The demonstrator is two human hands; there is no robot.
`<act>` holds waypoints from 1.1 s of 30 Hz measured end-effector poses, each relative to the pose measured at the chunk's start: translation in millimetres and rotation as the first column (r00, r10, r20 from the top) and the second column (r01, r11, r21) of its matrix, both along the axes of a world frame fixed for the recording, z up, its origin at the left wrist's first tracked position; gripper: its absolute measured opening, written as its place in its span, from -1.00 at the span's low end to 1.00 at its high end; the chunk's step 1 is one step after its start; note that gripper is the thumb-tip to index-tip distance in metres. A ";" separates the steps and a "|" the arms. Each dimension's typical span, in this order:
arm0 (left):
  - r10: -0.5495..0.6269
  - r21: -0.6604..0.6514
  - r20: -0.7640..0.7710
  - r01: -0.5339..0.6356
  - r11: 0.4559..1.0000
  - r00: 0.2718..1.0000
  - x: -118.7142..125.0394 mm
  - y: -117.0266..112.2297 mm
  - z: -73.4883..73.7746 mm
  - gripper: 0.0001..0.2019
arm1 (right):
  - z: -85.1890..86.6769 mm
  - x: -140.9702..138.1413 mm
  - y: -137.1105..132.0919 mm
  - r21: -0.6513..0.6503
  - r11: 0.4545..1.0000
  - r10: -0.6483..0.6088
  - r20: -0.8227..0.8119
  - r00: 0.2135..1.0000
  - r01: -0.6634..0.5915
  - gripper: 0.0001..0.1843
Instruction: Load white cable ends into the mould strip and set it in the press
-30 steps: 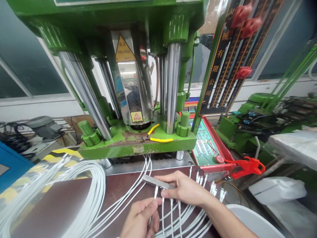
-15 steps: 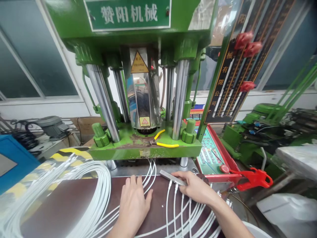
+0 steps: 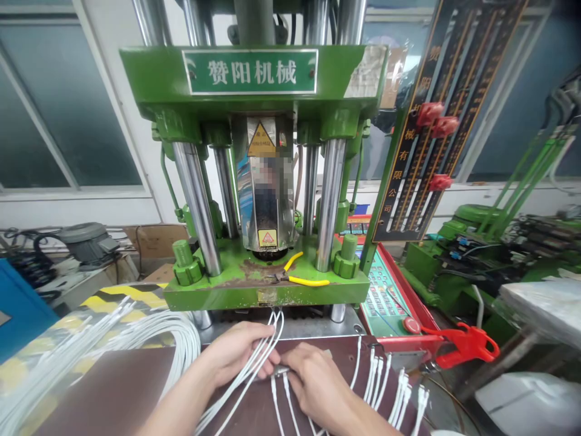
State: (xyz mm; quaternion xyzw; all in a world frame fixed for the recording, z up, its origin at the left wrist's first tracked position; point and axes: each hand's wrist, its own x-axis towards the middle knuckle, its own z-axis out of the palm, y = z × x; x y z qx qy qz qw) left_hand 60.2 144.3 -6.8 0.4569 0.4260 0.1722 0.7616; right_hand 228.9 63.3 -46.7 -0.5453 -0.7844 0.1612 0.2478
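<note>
My right hand is closed around a small flat metal bar, low in front of the green press. White cables hang from the bar's near side. My left hand is curled at the bar's left end, its fingertips touching it. Several white cables run from under the press across the front of this hand and hide part of its fingers. Much of the bar is covered by my right hand.
Yellow-handled cutting pliers lie on the press base. Coiled white cables are at left; cable ends with plugs lie at right on the brown board. A control panel with a red button stands right.
My left hand has lifted off the board and come to the bar's end, behind the cables. My right hand has moved left with the bar. The view has tilted up.
</note>
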 end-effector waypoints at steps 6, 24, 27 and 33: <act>0.234 -0.132 0.167 -0.214 0.968 0.958 48.7 36.9 -32.3 -0.76 | -4.3 -2.0 1.3 0.037 0.998 0.047 -0.077 0.996 -0.045 -0.69; 0.213 -0.138 0.162 -0.191 0.972 0.964 10.1 25.4 -38.7 -0.66 | 5.6 15.4 1.2 -0.030 0.994 -0.109 -0.138 0.984 0.106 -0.76; 0.209 -0.112 0.224 -0.188 0.976 0.952 21.5 27.0 -43.4 -0.66 | 1.9 15.4 2.7 -0.029 0.993 -0.114 -0.131 0.985 0.111 -0.76; 0.179 -0.112 0.280 -0.153 0.982 0.943 24.9 26.7 -47.5 -0.73 | 1.9 14.0 4.7 -0.024 0.994 -0.113 -0.119 0.986 0.111 -0.77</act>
